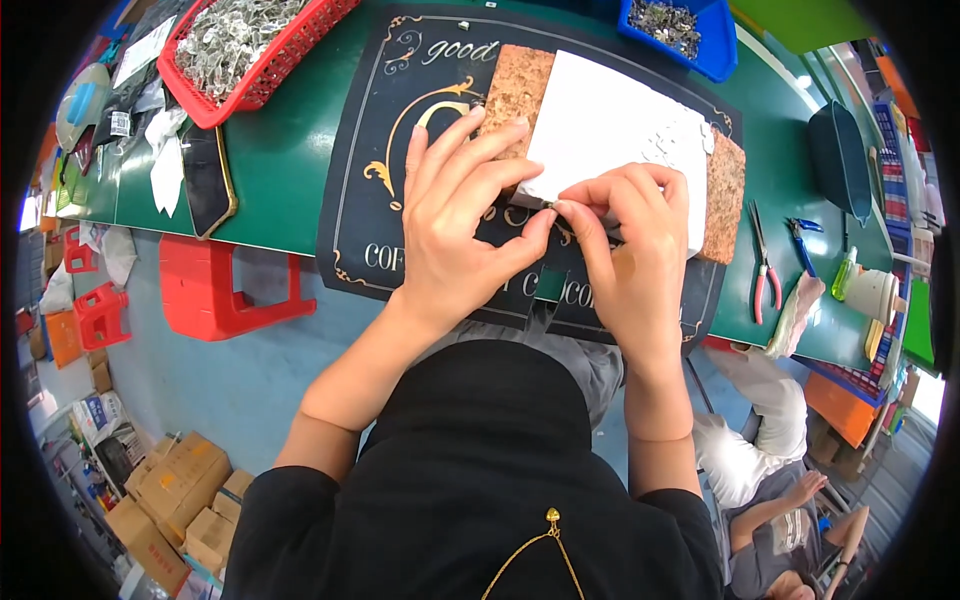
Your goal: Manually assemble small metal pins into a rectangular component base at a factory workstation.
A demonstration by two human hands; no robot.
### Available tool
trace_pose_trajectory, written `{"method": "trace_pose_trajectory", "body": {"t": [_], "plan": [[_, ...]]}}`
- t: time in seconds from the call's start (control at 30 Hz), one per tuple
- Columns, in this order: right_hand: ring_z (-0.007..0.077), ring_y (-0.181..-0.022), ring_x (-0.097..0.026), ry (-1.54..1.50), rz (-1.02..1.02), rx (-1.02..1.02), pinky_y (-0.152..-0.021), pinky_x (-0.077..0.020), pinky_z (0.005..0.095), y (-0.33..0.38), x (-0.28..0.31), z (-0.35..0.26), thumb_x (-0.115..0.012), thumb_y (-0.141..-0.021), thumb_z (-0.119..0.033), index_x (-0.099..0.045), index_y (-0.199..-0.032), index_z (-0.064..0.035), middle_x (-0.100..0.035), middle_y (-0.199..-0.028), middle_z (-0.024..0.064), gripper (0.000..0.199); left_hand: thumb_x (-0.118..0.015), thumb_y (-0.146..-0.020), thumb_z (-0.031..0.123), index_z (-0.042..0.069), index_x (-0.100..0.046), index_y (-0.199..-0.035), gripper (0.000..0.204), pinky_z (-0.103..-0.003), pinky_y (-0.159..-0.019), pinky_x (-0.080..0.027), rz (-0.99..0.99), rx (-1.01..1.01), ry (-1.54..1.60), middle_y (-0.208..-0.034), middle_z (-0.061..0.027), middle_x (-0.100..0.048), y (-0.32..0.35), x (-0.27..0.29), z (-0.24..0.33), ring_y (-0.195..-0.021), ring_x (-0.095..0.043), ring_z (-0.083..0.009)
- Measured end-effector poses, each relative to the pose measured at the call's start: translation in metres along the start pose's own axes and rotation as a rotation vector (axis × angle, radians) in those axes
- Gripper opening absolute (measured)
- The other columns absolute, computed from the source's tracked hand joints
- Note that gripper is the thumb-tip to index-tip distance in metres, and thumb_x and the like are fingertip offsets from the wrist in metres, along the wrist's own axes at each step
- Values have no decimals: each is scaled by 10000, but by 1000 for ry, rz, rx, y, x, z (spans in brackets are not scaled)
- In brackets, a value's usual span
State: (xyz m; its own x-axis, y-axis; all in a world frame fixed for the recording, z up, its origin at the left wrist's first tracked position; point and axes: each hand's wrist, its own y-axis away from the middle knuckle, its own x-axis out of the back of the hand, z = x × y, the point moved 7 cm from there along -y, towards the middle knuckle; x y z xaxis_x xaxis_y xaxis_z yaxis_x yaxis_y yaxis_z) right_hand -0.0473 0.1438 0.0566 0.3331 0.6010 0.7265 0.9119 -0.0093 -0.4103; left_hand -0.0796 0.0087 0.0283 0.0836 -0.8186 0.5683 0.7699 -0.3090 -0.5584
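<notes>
Both my hands meet over the near edge of a white sheet (600, 110) laid on a cork board (722, 195). My right hand (635, 215) is closed, with its thumb and fingertips pinched at a tiny dark piece (549, 205), too small to name. My left hand (450, 210) has its fingers stretched and spread, its thumb tip against that piece and its index fingertip by the sheet's edge. Several small clear or silvery pieces (665, 145) lie on the sheet's right part. Beneath the board is a black printed mat (350, 215).
On the green table (285, 150) stand a red basket (255, 85) of clear pieces and a blue bin (715, 55) of small metal parts. Red-handled pliers (765, 280) and blue-handled cutters (803, 245) lie right. A red stool (195, 290) is below. Another person (775, 525) sits lower right.
</notes>
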Motion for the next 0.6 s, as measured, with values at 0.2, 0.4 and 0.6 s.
{"method": "trace_pose_trajectory", "body": {"t": [0.2,0.4,0.6], "plan": [[232,-832,-475,1,9,1,-759,-387,331,-1,0,0,-699,-748,-39,-638,-771,-36,-588,-750,38,65,-776,-641,150,111,-675,-907,287,-493,-1071,-261,44,-3,-22,-1146,-37,-646,0,-1,-1,-1181,-520,-293],[234,-832,-491,12,82,50,-753,-400,330,5,-7,-1,-708,-738,-28,-653,-789,-41,-591,-760,43,76,-773,-653,123,98,-683,-935,297,-493,-1080,-249,58,-44,-48,-1145,-54,-667,0,1,-4,-1167,-544,-302],[248,-855,-518,55,176,155,-749,-419,342,13,-1,-2,-734,-699,-10,-661,-815,-44,-584,-788,62,141,-783,-671,144,105,-697,-951,295,-486,-1084,-240,54,-90,-80,-1133,-52,-674,-1,2,-2,-1148,-562,-295]]}}
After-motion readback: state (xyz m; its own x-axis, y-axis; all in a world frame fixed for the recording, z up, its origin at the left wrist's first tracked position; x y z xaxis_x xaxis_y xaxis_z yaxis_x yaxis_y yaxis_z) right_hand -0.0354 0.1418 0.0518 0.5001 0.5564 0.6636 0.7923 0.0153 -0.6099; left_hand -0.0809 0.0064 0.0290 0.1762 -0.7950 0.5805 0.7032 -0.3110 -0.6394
